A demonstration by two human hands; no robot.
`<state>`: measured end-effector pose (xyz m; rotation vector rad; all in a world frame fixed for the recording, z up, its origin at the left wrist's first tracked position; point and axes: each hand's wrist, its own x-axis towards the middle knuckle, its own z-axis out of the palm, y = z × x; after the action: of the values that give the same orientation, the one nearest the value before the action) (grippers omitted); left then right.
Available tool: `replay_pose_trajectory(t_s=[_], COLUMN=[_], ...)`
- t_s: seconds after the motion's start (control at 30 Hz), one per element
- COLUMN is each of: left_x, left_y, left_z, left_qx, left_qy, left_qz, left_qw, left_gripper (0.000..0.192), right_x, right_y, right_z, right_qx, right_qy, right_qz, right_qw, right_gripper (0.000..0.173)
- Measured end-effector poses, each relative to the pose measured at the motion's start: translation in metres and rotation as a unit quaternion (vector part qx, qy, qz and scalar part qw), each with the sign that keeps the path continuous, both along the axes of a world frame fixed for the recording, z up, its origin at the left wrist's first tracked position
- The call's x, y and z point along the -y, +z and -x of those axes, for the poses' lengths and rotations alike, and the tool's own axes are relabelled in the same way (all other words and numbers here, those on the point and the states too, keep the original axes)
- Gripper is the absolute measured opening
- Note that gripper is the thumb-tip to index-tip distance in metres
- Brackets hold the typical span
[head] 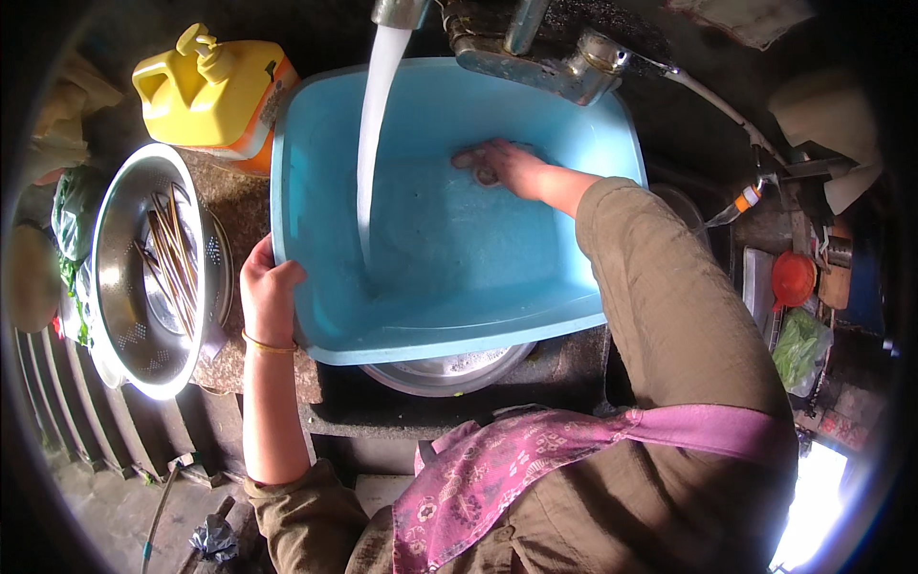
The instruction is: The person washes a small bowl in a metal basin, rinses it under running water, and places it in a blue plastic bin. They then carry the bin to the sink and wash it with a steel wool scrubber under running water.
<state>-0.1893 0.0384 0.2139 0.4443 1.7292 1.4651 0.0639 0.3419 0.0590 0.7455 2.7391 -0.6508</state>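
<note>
A large blue plastic basin (437, 287) is in front of me under the faucet spout (400, 13). A stream of water (380, 115) runs down into its left part. My left hand (269, 287) grips the basin's left rim, thumb over the edge. Reaching inside, my right hand (505, 168) touches the bottom near the far right. Something small and brownish shows under its fingers, too blurred to name. Below the basin's near edge, a metal bowl (459, 373) with suds is partly hidden.
On the left ledge stand a stainless steel colander (118, 287) holding chopsticks (172, 258) and a yellow jug (237, 86). A metal fixture (545, 68) overhangs the basin's far rim. To the right are a red plastic strainer (793, 278) and a green plastic bag (802, 344).
</note>
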Motion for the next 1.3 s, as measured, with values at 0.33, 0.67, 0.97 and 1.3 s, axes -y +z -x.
replay_pose_trajectory(t_s=[0.33,0.67,0.97,1.3], left_x=[-0.002,-0.013,-0.001,-0.006], left_y=[-0.004,-0.006,-0.015,-0.015], left_z=[-0.005,-0.008,-0.001,0.004], left_qx=[-0.006,0.001,-0.003,-0.034], left_qy=[-0.003,0.018,0.019,0.029], left_qz=[-0.033,-0.048,-0.057,-0.039], left_qw=[0.999,0.999,0.998,0.998], left_gripper=[0.037,0.041,0.039,0.039], right_x=[0.000,0.118,0.227,0.109], right_y=[-0.015,-0.023,0.157,0.119], right_z=[-0.026,-0.059,0.117,-0.066], right_qx=[0.462,0.444,-0.045,0.346], right_qy=[0.163,0.174,0.105,0.179], right_qz=[-0.264,0.146,0.376,0.242], right_qw=[0.831,0.867,0.920,0.889], right_gripper=[0.054,0.051,0.038,0.049])
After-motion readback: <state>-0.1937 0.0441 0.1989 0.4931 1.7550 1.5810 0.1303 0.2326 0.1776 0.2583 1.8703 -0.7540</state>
